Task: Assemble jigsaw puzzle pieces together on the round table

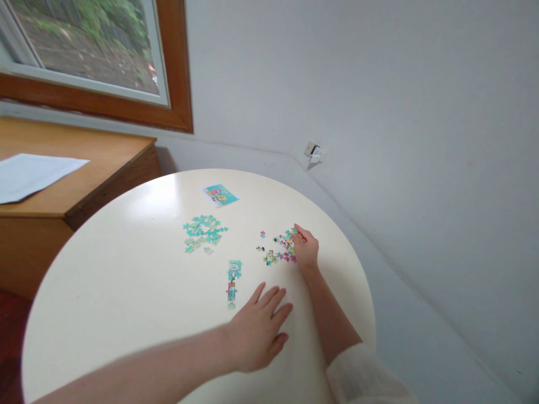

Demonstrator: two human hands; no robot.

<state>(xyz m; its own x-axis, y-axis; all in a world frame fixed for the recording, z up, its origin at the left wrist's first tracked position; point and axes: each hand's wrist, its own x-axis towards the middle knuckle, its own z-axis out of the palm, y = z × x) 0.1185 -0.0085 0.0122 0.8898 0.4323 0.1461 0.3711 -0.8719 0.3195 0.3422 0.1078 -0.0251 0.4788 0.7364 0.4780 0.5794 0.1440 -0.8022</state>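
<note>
My left hand point(259, 328) lies flat on the round cream table point(126, 292), fingers stretched out, holding nothing, just right of a short strip of joined puzzle pieces point(233, 282). My right hand point(306, 248) rests at the right edge of a loose pile of colourful puzzle pieces point(280, 248), fingers curled onto the pieces. Whether it grips one I cannot make out. A pile of turquoise pieces point(203, 232) lies further left. A small picture card point(220, 194) lies beyond them.
A wooden desk point(76, 185) with a white sheet of paper point(29, 175) stands to the left, under a wood-framed window point(126, 67). Grey walls meet in a corner behind the table, with a small white socket point(314, 151) on the wall.
</note>
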